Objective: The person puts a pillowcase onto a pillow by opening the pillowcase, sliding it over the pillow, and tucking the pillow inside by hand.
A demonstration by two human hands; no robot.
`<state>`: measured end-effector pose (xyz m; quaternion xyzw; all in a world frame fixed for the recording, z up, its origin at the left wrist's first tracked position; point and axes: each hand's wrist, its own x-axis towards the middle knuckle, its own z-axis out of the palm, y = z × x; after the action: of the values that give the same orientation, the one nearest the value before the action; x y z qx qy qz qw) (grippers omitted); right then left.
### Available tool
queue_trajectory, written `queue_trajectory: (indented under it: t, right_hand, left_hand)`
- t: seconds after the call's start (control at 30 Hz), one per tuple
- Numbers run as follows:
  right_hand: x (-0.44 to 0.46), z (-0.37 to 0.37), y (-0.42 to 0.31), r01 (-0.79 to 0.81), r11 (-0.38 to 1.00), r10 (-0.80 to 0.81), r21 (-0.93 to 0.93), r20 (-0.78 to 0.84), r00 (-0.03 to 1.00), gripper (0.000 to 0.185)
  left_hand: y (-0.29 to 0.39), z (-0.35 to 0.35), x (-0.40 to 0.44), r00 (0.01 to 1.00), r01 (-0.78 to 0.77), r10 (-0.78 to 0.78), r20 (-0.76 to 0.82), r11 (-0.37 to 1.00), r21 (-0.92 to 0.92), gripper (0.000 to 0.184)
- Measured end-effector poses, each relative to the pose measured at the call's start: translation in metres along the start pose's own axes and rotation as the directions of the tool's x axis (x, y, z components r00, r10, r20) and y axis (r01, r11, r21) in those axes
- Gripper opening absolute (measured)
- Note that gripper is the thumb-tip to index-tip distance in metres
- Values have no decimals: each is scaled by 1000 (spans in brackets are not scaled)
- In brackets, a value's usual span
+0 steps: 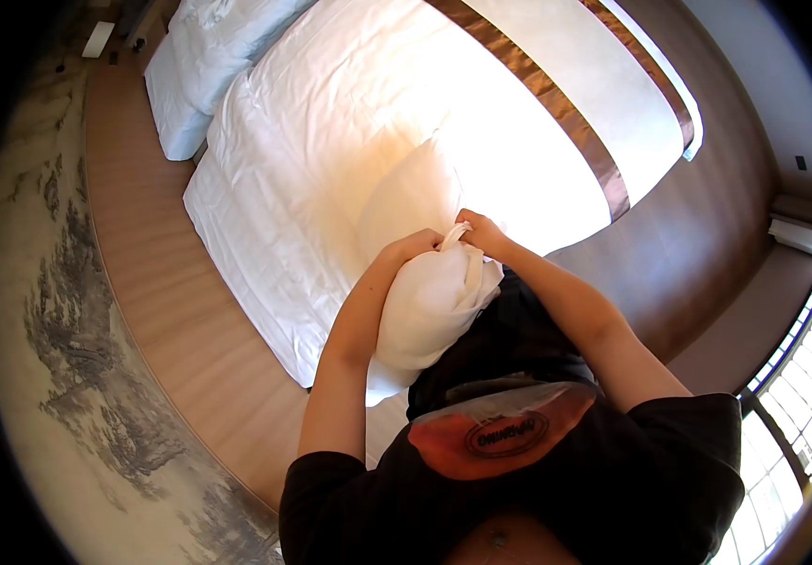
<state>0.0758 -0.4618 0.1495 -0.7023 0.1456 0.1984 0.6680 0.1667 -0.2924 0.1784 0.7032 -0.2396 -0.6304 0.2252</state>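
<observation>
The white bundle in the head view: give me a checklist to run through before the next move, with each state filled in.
1. Left hand on the gathered white cloth: ok.
2. Right hand on the same cloth, beside the left: ok.
3. Cloth smooth at the hands: not ok; it is bunched and twisted there.
4. Underside of the white bundle fully covered: cannot tell; hidden from this view.
5. White bedding smooth: not ok; wrinkles show.
</observation>
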Motion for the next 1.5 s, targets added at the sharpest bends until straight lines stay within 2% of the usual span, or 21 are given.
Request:
queue_trajectory:
  t: [0.1, 0.13, 0.23, 0.33, 0.47, 0.6, 0.63, 0.77, 0.87, 0.97, 1.07, 1.2, 1.27, 1.3, 1.37, 1.47, 1.5]
  right_hand:
    - [3, 1, 0, -14, 999, 12, -36, -46, 999, 14]
    - [3, -3, -8, -97, 993, 99, -72, 25, 995, 14]
    - [11, 5, -3, 128, 967, -112, -218, 86, 990, 15]
    - [19, 15, -10, 169, 953, -128, -251, 170, 977, 14]
    - [32, 24, -23, 420, 876, -391, -236, 159, 906, 15]
    - [45, 5, -30, 319, 918, -298, -234, 121, 947, 16]
    - [49, -4, -27, 214, 920, -184, -328, 120, 976, 13]
    - [60, -41, 17, 110, 843, -101, -526, 45, 994, 13]
    - [55, -58, 46, -71, 782, 37, -619, -68, 997, 14]
    - [48, -58, 57, -118, 793, 105, -598, -57, 993, 14]
    - [50, -53, 54, -93, 780, 101, -619, -21, 995, 16]
    - [56, -54, 55, 65, 727, -51, -683, 40, 998, 17]
    - [53, -54, 51, 118, 689, -74, -715, 92, 993, 19]
    - [51, -52, 45, 80, 725, -33, -684, 82, 996, 19]
    - [46, -41, 21, -3, 786, 59, -618, 70, 996, 20]
    - [65, -26, 32, 211, 738, -152, -641, 147, 977, 21]
    - [69, -18, 26, 238, 745, -176, -624, 160, 971, 20]
  left_hand:
    - [-13, 5, -6, 999, 34, -34, -23, 999, 20, 28]
    - [-17, 7, -10, 998, 47, -46, -44, 999, 21, 28]
    - [-29, 16, -21, 988, 80, -79, -132, 997, 1, 29]
    - [-44, 27, -37, 967, 115, -126, -222, 991, -64, 30]
    - [-54, 28, -41, 925, 134, -193, -327, 972, -194, 31]
    - [-47, 24, -15, 885, 90, -224, -409, 943, -321, 33]
    - [-43, 22, -2, 879, 71, -223, -422, 936, -346, 33]
    - [-35, 19, 51, 864, -3, -205, -459, 911, -412, 35]
    - [-28, 36, 74, 839, -56, -159, -520, 925, -375, 36]
    - [8, 53, 54, 755, -5, -149, -639, 973, -233, 39]
    - [-7, 41, 24, 758, -11, -152, -634, 969, -246, 38]
    - [-72, 29, -24, 792, 34, -184, -583, 966, -258, 39]
    - [-85, 29, -49, 791, 172, -235, -564, 971, -163, 39]
    - [-91, 29, -58, 790, 238, -260, -556, 965, -113, 39]
    - [-132, 37, -54, 827, 108, -174, -535, 982, -153, 39]
    - [-133, 39, -53, 880, -35, -87, -466, 969, -246, 51]
    - [-128, 40, -53, 897, -72, -62, -438, 957, -283, 57]
